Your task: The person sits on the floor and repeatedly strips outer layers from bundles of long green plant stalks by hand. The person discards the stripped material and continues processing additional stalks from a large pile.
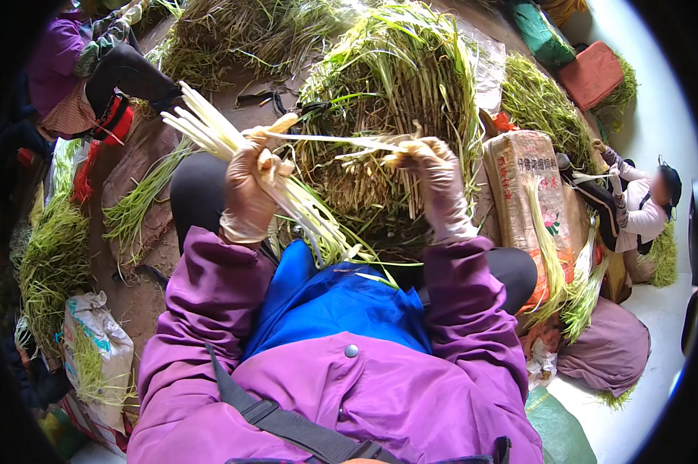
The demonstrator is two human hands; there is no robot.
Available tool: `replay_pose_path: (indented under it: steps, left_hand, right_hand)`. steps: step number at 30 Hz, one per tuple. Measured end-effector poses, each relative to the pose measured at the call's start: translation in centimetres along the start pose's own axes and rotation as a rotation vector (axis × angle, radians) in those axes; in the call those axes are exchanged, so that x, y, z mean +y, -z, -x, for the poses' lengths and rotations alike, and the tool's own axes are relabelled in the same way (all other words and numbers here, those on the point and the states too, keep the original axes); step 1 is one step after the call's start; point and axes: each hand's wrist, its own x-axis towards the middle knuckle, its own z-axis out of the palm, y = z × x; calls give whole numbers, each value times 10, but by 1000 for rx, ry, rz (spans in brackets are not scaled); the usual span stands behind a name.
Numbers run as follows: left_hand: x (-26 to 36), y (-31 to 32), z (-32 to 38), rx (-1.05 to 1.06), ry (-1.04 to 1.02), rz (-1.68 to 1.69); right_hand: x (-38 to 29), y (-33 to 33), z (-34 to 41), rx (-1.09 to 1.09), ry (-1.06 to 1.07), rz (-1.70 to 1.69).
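Observation:
In thin, translucent gloves, both my hands are raised over my lap. My left hand (246, 194) grips a bunch of pale green-stalk vegetables (201, 122), possibly garlic shoots. Their white ends point up and left, while the greener ends hang toward my blue apron (337, 310). One thin pale stalk (331, 138) stretches between my hands. My right hand (439, 180) pinches its other end, where dry, ragged fibres show at the fingertips. Beyond and beneath my hands lies a large bundle of untrimmed green stalks (401, 98), root ends toward me.
An upright printed sack (526, 168) at right carries pale stalks (540, 249). Loose green stalks (149, 191) lie on the floor at left, near a white sack (100, 359). More heaps (239, 35) lie beyond. Other people sit at upper left (65, 64) and right (639, 203).

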Motion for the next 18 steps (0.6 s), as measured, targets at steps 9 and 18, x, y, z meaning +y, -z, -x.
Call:
replay_pose_path:
  steps: [9, 18]
  left_hand:
    - [25, 7, -11, 128, -154, -57]
    - [19, 14, -14, -10, -30, -143]
  right_hand:
    - [-22, 202, -37, 317, -32, 1660]
    - [-10, 139, -32, -113, -84, 1375]
